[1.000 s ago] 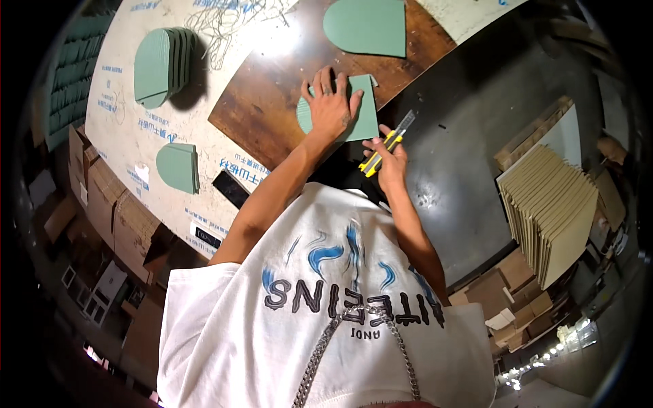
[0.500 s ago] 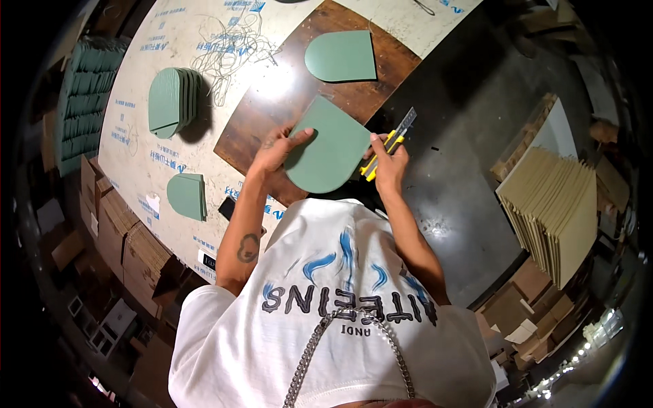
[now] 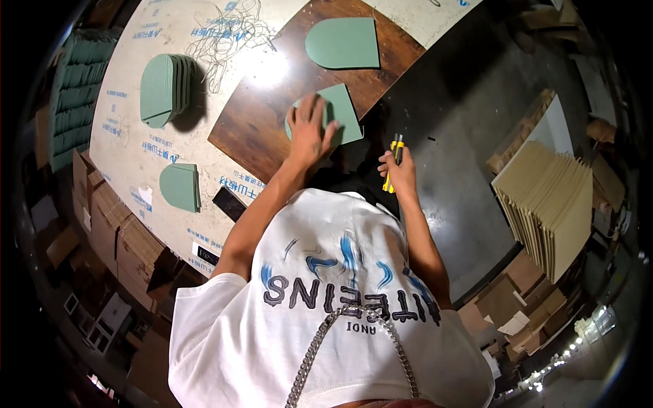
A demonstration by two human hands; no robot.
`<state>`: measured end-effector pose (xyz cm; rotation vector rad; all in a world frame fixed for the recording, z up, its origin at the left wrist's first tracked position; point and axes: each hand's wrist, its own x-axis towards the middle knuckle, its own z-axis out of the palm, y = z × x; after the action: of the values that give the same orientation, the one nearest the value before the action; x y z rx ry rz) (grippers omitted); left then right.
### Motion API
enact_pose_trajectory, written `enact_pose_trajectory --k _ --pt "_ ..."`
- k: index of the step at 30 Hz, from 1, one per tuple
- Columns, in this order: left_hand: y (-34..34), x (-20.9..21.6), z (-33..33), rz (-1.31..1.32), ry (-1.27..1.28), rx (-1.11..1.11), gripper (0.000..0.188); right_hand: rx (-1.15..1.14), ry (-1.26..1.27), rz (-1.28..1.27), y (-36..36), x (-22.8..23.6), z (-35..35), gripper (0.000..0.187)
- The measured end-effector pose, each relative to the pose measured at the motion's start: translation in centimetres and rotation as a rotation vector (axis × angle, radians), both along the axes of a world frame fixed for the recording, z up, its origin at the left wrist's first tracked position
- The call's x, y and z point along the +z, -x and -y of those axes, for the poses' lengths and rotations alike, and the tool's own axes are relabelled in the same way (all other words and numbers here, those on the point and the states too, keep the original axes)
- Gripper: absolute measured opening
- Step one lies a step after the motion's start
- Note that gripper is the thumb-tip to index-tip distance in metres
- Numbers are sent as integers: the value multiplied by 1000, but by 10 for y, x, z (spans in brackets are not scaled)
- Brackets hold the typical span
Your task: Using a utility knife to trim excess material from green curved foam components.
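A green panel with one rounded end (image 3: 345,112) lies on the brown wooden board (image 3: 245,129), near its front right edge. My left hand (image 3: 309,132) rests on it with fingers spread, covering part of the rounded end. To the right, beyond the table edge, my right hand (image 3: 403,171) is closed around a yellow utility knife (image 3: 397,145). The knife points away from me; how much blade is out is hard to see. Farther back on the board lies a second green panel (image 3: 343,44) of the same shape, its rounded end to the left.
A stack of green panels (image 3: 156,88) stands on the white table at the left, with a smaller pile (image 3: 179,187) nearer me. Tangled string (image 3: 228,41) lies behind the board, a phone (image 3: 230,202) near my left forearm. Stacked tan sheets (image 3: 544,204) stand on the right.
The panel that both hands held up now lies on the board under my left hand. My right hand has let go of it and moved slightly right and nearer, still gripping the knife.
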<state>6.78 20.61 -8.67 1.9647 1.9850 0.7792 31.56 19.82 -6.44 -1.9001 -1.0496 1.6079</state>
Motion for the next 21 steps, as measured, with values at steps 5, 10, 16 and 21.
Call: enact_pose_trajectory --k 5,10,16,21 --pt "-7 -38 -29 -49 21 189 63 325 -3 186 25 25 -5 36" --pt "-15 -35 -29 -127 56 181 62 692 24 400 46 43 -23 38" --pt "-17 -34 -31 -130 75 203 62 797 183 410 48 41 -24 33" --pt "-17 -34 -31 -120 89 206 61 825 142 453 44 30 -15 31"
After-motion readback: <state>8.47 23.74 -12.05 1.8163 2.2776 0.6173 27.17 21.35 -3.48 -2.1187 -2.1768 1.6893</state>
